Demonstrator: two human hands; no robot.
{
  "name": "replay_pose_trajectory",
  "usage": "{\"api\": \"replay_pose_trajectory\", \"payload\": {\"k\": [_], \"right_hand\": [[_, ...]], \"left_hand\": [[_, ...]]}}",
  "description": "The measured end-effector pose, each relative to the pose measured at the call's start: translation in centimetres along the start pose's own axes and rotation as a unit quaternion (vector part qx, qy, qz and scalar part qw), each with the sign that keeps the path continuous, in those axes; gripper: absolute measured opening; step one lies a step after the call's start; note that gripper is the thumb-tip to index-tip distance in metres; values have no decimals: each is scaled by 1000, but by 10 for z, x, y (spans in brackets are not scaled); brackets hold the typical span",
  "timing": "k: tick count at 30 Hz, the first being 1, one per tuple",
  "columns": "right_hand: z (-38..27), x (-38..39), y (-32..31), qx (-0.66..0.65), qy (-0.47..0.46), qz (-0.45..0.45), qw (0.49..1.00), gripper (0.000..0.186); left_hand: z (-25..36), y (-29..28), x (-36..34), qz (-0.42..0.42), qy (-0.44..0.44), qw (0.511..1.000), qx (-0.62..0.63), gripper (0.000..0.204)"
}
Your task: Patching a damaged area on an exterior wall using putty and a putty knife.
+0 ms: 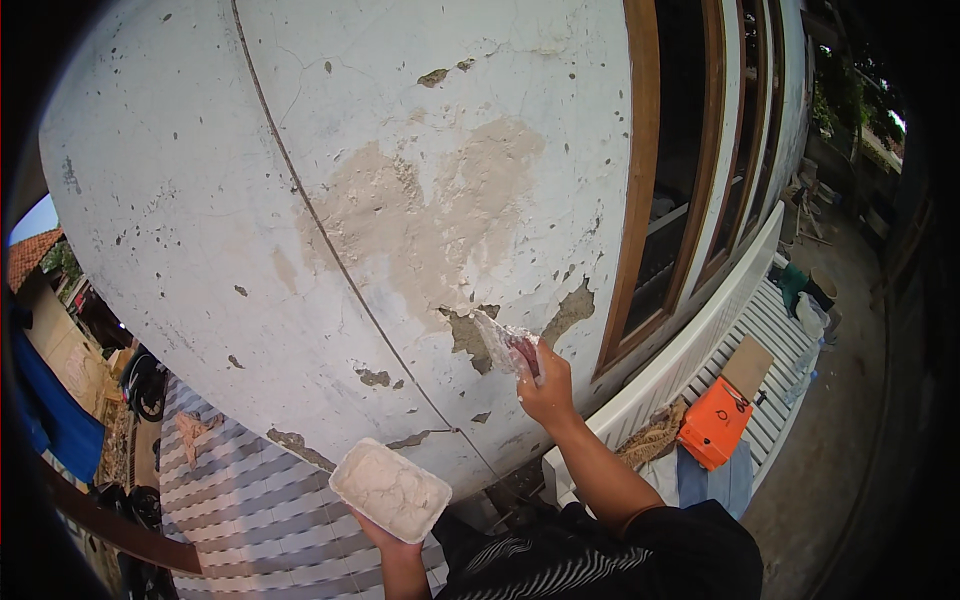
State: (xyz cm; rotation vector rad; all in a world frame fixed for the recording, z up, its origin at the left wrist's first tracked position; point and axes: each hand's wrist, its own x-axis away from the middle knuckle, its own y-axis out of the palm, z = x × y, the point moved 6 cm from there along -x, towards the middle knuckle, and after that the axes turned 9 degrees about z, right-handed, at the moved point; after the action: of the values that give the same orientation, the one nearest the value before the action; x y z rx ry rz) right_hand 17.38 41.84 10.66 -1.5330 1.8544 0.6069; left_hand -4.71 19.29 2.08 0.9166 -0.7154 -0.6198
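Note:
My right hand [548, 390] grips the handle of a putty knife [495, 342], its blade smeared with pale filler. The blade lies against the white wall [180, 150], at a grey patch of bare plaster [466, 335] where the paint has flaked off. Above it spreads a broad beige area of filler [420, 220], rough on its surface. Low and to the left, my left hand [385, 535] supports a white rectangular tub [390, 490] of pale filler from below. Most of that hand's fingers are hidden under the tub.
A cable [310, 210] runs down the wall. Wooden window frames [640, 200] stand to the right. Below them, a white slatted bench [765, 310] carries an orange bag [716, 425], cardboard [747, 366] and cloths. Patterned tiles [250, 510] cover the floor at left.

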Motion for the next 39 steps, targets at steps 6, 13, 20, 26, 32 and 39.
{"api": "replay_pose_trajectory", "payload": {"k": [6, 13, 20, 26, 32, 39], "right_hand": [[-4, -13, 10, 10, 56, -32, 998, 25], [-1, -17, 8, 2, 68, -12, 998, 31], [-14, -25, 5, 50, 37, -32, 998, 35], [-11, -23, 4, 35, 42, -25, 998, 37], [-17, -26, 3, 31, 64, -53, 996, 40], [-25, -28, 3, 39, 23, -36, 998, 26]], "left_hand": [[6, -13, -4, -15, 9, 1000, 2, 59], [4, -14, 0, -10, 6, 1000, 25, 60], [3, -9, 0, -13, 19, 1000, 5, 60], [-1, -11, -4, -12, 14, 1000, 8, 60], [-8, -4, 3, -4, 6, 1000, 21, 62], [-6, -6, 1, -25, -1, 999, 23, 63]]}}
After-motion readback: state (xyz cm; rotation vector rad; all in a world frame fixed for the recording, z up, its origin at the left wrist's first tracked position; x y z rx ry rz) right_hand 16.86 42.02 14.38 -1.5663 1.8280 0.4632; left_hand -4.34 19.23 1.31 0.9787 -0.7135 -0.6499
